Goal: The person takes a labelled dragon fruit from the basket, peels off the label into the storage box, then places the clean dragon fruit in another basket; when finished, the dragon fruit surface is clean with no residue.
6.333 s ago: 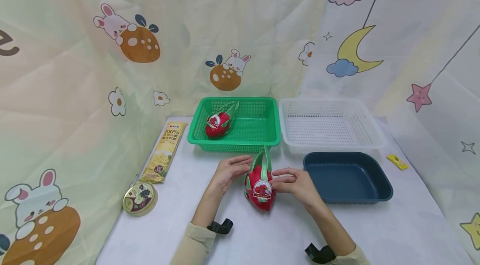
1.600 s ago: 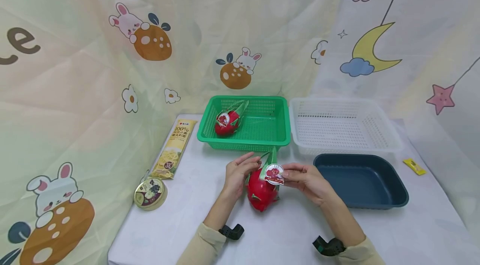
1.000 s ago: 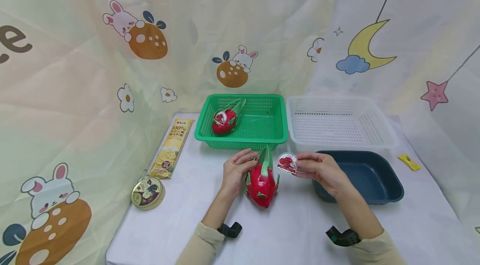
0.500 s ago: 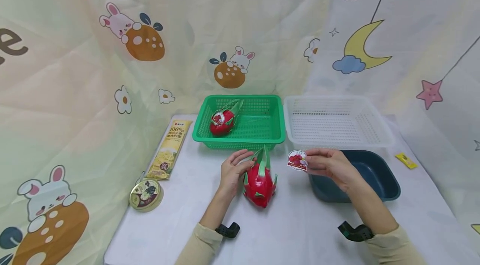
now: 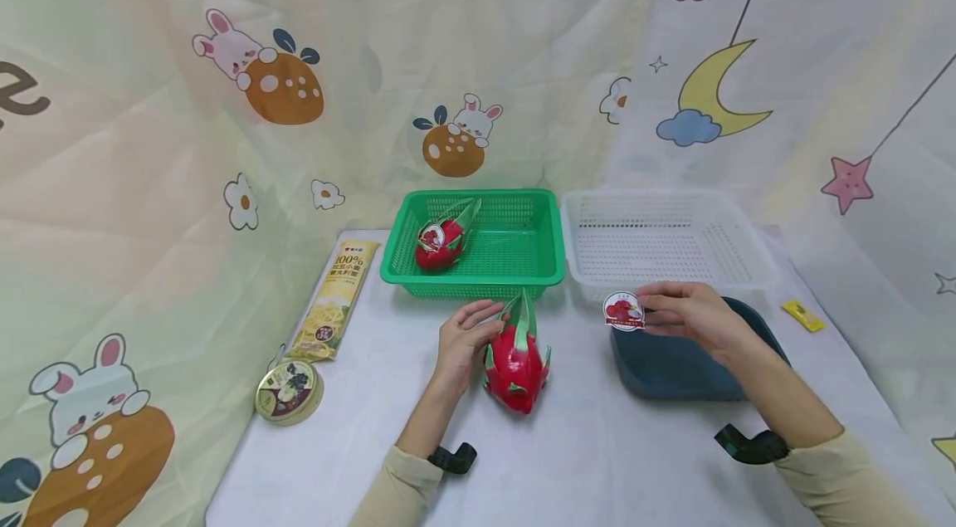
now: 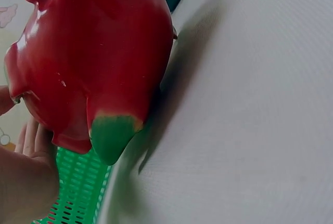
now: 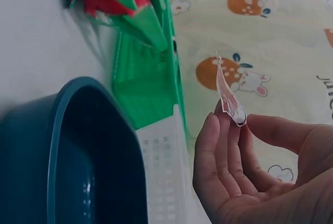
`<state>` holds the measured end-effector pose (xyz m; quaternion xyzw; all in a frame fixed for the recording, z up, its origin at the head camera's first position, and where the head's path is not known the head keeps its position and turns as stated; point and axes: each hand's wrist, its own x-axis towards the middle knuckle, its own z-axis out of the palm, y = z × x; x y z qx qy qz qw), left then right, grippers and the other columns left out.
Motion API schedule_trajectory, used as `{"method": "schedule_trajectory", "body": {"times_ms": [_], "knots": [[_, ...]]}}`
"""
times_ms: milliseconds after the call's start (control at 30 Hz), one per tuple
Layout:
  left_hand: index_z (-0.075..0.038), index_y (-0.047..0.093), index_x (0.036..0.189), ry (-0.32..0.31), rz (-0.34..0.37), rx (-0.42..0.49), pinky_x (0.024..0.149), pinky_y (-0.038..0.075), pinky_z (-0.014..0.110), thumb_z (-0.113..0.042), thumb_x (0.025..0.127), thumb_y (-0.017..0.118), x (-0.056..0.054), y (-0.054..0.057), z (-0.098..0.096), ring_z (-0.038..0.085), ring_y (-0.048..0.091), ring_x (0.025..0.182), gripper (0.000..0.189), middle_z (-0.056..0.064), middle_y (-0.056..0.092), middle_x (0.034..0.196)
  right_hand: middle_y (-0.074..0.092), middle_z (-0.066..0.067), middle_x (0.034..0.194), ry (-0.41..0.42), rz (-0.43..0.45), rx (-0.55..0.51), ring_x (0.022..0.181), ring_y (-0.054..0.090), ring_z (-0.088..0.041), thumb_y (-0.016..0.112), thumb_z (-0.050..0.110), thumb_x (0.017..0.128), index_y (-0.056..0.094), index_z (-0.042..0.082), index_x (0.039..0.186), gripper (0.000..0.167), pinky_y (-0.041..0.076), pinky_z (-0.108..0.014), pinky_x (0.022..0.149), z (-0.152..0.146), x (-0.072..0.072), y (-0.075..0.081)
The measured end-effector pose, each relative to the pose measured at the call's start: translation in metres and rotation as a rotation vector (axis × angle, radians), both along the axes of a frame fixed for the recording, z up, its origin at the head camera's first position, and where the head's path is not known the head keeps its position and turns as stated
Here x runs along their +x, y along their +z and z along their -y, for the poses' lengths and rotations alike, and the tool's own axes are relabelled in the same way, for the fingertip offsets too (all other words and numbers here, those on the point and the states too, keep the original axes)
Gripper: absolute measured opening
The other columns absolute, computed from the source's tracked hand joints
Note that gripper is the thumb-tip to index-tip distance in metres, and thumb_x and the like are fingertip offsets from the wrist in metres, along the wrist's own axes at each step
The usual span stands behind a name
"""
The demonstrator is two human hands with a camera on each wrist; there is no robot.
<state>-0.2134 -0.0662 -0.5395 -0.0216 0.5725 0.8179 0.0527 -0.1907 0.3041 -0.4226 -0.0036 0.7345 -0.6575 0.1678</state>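
Observation:
A red dragon fruit [image 5: 517, 369] with green leaves lies on the white-covered table, leaves pointing to the back. My left hand [image 5: 465, 344] holds it at its upper left side, by the base of the leaves. Much of that hand is hidden behind the fruit [image 6: 104, 52] in the left wrist view. My right hand [image 5: 698, 318] pinches a round label sticker [image 5: 623, 310] with a fruit picture between thumb and fingers, up over the dark blue basin [image 5: 680, 369]. From the right wrist view the sticker [image 7: 229, 96] shows nearly edge-on, slightly curled.
A second dragon fruit [image 5: 441, 246], labelled, lies in the green basket [image 5: 478, 291] at the back. Right of it stands a white basket [image 5: 672, 265]. A yellow pasta packet [image 5: 336, 299] and a round tin [image 5: 290, 392] lie left; a small yellow sachet [image 5: 802, 316] lies far right.
The label has come off the near dragon fruit in my right hand, which has carried it right, over the blue basin. My left hand has stayed at the fruit.

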Motion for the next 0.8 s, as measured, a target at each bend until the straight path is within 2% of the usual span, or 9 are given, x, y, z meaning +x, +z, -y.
{"method": "schedule_trajectory", "body": {"times_ms": [367, 800], "knots": [[0.006, 0.053, 0.143, -0.016, -0.005, 0.016, 0.083, 0.061, 0.025, -0.005, 0.092, 0.078, 0.0, -0.002, 0.0, 0.029, 0.072, 0.116, 0.058, 0.017, 0.07, 0.133, 0.07, 0.001, 0.114, 0.046, 0.044, 0.102, 0.098, 0.075, -0.018, 0.066, 0.026, 0.105, 0.052, -0.012, 0.142, 0.055, 0.062, -0.034, 0.089, -0.018, -0.003, -0.005], [0.006, 0.052, 0.143, -0.032, -0.01, 0.03, 0.085, 0.061, 0.026, -0.002, 0.095, 0.073, 0.001, 0.001, 0.0, 0.031, 0.071, 0.118, 0.054, 0.016, 0.07, 0.133, 0.074, -0.004, 0.11, 0.049, 0.138, 0.134, 0.097, 0.076, -0.023, 0.064, 0.02, 0.105, 0.062, -0.012, 0.132, 0.042, 0.062, -0.042, 0.089, -0.033, -0.012, -0.016]]}}
